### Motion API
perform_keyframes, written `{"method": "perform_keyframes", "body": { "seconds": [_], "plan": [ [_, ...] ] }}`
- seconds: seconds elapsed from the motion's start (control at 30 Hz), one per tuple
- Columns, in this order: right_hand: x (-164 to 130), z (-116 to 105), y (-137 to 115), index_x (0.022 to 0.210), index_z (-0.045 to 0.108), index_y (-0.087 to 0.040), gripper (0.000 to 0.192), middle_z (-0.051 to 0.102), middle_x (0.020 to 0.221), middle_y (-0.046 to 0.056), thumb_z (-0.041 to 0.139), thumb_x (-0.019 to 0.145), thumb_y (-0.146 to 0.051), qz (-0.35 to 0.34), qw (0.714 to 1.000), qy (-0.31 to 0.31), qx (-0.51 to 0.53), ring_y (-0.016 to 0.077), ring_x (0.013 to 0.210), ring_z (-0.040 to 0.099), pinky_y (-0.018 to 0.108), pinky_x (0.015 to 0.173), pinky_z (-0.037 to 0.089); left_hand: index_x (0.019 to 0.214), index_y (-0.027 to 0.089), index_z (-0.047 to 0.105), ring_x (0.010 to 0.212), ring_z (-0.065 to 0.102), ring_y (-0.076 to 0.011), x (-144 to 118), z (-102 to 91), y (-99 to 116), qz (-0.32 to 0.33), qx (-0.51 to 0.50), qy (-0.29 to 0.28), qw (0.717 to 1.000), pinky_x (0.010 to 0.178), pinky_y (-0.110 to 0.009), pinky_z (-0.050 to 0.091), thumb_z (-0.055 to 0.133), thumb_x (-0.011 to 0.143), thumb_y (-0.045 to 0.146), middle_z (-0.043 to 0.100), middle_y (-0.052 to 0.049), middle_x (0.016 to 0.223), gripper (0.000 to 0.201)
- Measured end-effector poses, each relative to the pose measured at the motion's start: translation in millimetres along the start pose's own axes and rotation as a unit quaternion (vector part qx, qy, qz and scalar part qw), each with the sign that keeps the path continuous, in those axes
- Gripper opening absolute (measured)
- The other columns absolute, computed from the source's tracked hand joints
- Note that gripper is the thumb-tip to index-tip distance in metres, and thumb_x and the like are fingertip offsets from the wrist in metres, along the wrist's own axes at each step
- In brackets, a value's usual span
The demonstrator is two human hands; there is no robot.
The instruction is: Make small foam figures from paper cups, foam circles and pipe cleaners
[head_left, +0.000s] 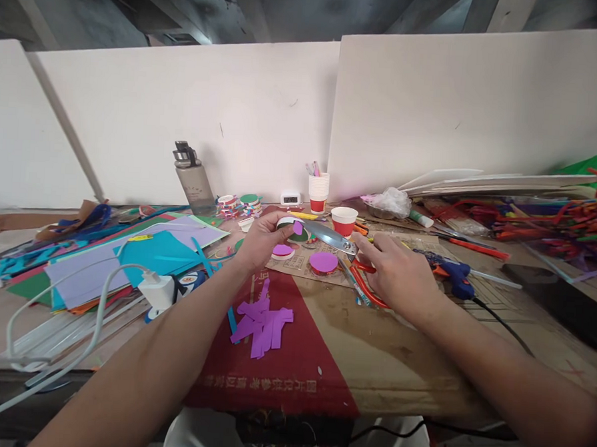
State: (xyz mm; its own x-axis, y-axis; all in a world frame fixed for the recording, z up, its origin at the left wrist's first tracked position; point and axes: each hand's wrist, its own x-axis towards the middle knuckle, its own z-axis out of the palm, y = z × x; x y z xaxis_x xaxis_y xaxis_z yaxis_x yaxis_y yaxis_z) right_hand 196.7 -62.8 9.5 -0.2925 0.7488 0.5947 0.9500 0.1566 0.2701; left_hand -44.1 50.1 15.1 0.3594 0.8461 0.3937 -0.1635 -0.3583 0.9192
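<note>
Toward the far edge of the tabletop (421,363), roughly midway between its left and right ends, both hands meet over a sheet of brown cardboard; the left hand (262,238) is closed around a small round cup piece (294,230), white-rimmed with green and a purple patch showing, gripped between thumb and fingertips and raised just off the surface; the right hand (396,272) is clenched through the red handles of a pair of scissors (344,249), and the grey blades run from that hand leftward and slightly away, their tip touching or all but touching the cup piece; so the blades' long axis lies nearly across the table, pointing from the right hand at the left; the cup piece sits just beyond the blade tip, on the left hand's side; whether the blades are parted cannot be told. Both forearms reach in from the near edge, converging; the left wrist is bent inward, the right lies flatter, knuckles up. Just beneath the hands lie two purple-topped discs (323,261); nearer the near edge, a heap of purple paper strips (262,320) rests on the red patch; a red-and-white paper cup (344,220) stands just beyond the scissors, a blue glue gun (449,271) just right of the right hand.
</note>
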Motion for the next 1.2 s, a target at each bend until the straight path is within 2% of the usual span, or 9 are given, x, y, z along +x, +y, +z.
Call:
{"method": "perform_keyframes", "body": {
  "seconds": [0.17, 0.43, 0.63, 0.73, 0.93, 1.2],
  "plan": [
    [-0.7, -1.1, 0.1, 0.129, 0.059, -0.021, 0.048, 0.068, 0.108, 0.009, 0.052, 0.082, -0.010, -0.001, 1.000, -0.006, -0.010, 0.0217, 0.090, 0.060, 0.028, 0.054, 0.030, 0.097, 0.014, 0.069, 0.075, 0.069, -0.0181, 0.6, -0.3, -1.8, -0.017, -0.004, 0.000, 1.000, 0.059, -0.026, 0.057, 0.083, 0.065, 0.044, 0.073, -0.006, 0.085, 0.046],
    [-0.4, -7.2, -1.5, 0.131, 0.057, -0.019, 0.049, 0.067, 0.113, 0.010, 0.049, 0.083, -0.009, -0.006, 0.999, -0.042, -0.004, 0.0224, 0.090, 0.062, 0.029, 0.056, 0.034, 0.090, 0.014, 0.067, 0.075, 0.069, -0.0184, -1.0, 0.8, 1.2, -0.033, 0.009, -0.015, 0.999, 0.058, -0.026, 0.057, 0.081, 0.067, 0.043, 0.073, -0.006, 0.084, 0.039],
    [-0.5, -8.1, -1.7, 0.132, 0.055, -0.020, 0.048, 0.068, 0.105, 0.010, 0.047, 0.085, -0.011, -0.001, 0.997, -0.082, 0.005, 0.0214, 0.083, 0.063, 0.029, 0.055, 0.032, 0.089, 0.014, 0.067, 0.068, 0.068, -0.0160, 0.2, -0.8, -0.6, -0.041, 0.030, -0.024, 0.998, 0.058, -0.026, 0.056, 0.080, 0.068, 0.043, 0.073, -0.004, 0.079, 0.038],
    [-1.0, -7.0, -2.3, 0.128, 0.058, -0.021, 0.042, 0.067, 0.107, 0.010, 0.047, 0.088, -0.015, 0.007, 0.998, -0.069, 0.006, 0.0223, 0.085, 0.063, 0.030, 0.055, 0.031, 0.089, 0.014, 0.066, 0.068, 0.068, -0.0157, 0.5, -2.1, -3.3, -0.033, 0.032, -0.029, 0.999, 0.058, -0.024, 0.055, 0.077, 0.071, 0.043, 0.073, -0.004, 0.077, 0.036],
    [-3.2, -2.5, -0.3, 0.127, 0.057, -0.020, 0.038, 0.064, 0.111, 0.010, 0.048, 0.090, -0.020, 0.000, 1.000, -0.004, 0.017, 0.0230, 0.093, 0.059, 0.031, 0.060, 0.032, 0.091, 0.014, 0.066, 0.068, 0.069, -0.0147, -0.5, -3.4, -5.3, -0.022, 0.043, -0.026, 0.998, 0.057, -0.021, 0.055, 0.077, 0.072, 0.043, 0.073, -0.005, 0.078, 0.036],
    [-4.5, -4.5, 1.1, 0.130, 0.055, -0.018, 0.042, 0.065, 0.109, 0.010, 0.044, 0.090, -0.012, -0.017, 1.000, 0.010, -0.008, 0.0234, 0.096, 0.057, 0.032, 0.068, 0.035, 0.093, 0.015, 0.065, 0.064, 0.068, -0.0138, -0.6, -4.0, -4.2, -0.027, 0.052, -0.025, 0.998, 0.054, -0.020, 0.053, 0.077, 0.072, 0.044, 0.073, -0.004, 0.075, 0.037]
  ]
}}
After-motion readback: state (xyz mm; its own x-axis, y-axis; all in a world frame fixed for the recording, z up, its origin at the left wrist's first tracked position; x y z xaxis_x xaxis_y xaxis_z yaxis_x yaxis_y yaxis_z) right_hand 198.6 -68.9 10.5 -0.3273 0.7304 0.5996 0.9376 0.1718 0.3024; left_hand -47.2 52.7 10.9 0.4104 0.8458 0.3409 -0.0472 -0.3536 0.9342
